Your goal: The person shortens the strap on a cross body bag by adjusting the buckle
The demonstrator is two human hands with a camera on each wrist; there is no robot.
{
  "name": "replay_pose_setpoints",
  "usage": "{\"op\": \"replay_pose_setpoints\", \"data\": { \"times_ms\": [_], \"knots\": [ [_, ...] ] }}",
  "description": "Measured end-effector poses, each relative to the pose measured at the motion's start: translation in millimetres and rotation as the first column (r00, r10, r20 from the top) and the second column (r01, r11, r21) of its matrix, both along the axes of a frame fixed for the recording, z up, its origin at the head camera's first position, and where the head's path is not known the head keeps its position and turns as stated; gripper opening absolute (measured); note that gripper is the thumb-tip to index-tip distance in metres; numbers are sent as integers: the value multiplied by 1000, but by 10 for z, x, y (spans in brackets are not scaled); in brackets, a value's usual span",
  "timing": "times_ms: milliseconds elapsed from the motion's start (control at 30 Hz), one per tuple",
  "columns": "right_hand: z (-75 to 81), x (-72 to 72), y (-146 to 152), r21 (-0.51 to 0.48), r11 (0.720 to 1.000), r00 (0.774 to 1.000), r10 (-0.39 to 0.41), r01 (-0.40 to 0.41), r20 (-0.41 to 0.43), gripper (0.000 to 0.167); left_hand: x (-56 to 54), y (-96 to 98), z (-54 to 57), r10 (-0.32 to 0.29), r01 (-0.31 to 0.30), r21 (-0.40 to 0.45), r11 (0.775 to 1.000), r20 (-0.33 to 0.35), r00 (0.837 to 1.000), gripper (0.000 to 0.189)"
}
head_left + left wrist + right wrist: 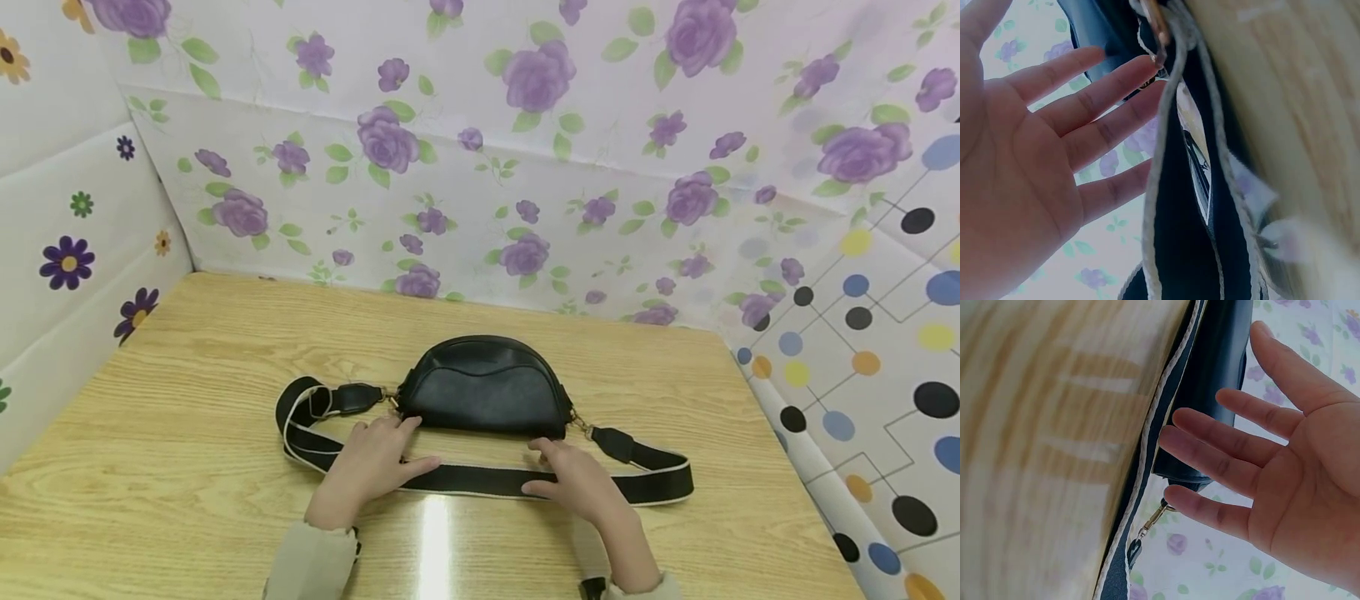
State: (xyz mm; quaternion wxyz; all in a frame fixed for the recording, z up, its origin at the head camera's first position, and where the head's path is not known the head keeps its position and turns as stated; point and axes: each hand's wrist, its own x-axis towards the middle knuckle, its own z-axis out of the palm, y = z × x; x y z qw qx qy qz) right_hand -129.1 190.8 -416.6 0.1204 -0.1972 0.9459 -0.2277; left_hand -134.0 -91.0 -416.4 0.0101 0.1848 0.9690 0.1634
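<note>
A black half-moon shoulder bag lies on the wooden table, its straight edge toward me. Its black strap with white edging runs in front of it, looped at the left and folded at the right. Gold clasps join strap and bag. My left hand is over the strap near the bag's lower left corner, fingers spread; the left wrist view shows its palm holding nothing. Over the strap near the lower right corner is my right hand, and its palm is bare too. Whether either hand touches the strap I cannot tell.
A white wall covering with purple roses rises behind the table. Another with coloured dots stands at the right, and one with small flowers at the left. Light reflects off the tabletop between my forearms.
</note>
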Motion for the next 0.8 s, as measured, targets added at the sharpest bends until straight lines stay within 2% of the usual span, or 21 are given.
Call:
{"op": "replay_pose_setpoints", "data": {
  "times_ms": [367, 800],
  "knots": [
    [-11, 12, 36, 3, 1000, 999, 20, -20, 29, 55, -13, 6, -28, -7, 8, -14, 1000, 42, 999, 66],
    [-21, 24, 3, 87, 994, 998, 59, -59, 4, 54, -7, -6, -61, -40, 40, -8, 999, 27, 999, 62]
  ]
}}
